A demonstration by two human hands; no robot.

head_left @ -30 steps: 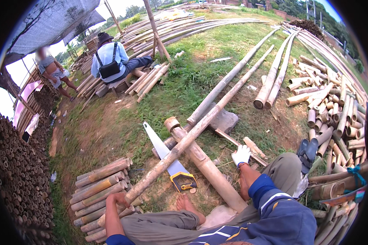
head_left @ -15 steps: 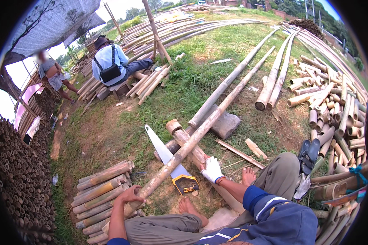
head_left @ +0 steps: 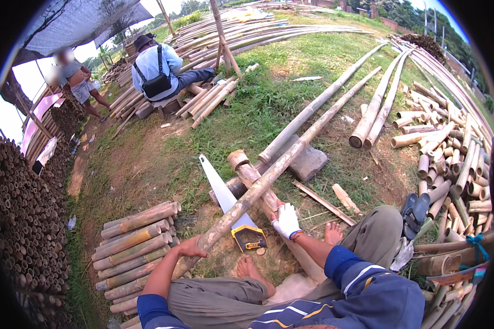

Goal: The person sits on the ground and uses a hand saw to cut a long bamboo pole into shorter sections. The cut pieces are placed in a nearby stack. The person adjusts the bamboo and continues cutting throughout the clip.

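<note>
- Outdoors on the grass, a seated person steadies a long bamboo pole (head_left: 269, 178) laid across a thicker short bamboo log (head_left: 255, 183), which serves as the rest; the pole's near end runs down to the left knee
- Left hand (head_left: 189, 248) has its fingers wrapped round the pole below the log; the gloved right hand (head_left: 286, 221) sits on the log just beyond the crossing, fingers curled, whether gripping I cannot tell
- Handsaw (head_left: 228, 205) lies flat beside the log, its yellow-and-black handle near the bare feet, in neither hand; no cut shows on the pole, so sawing seems not yet begun
- Cut lengths (head_left: 134, 230) stacked left of the log suggest finished pieces; another person (head_left: 156, 68) sits far beyond
</note>
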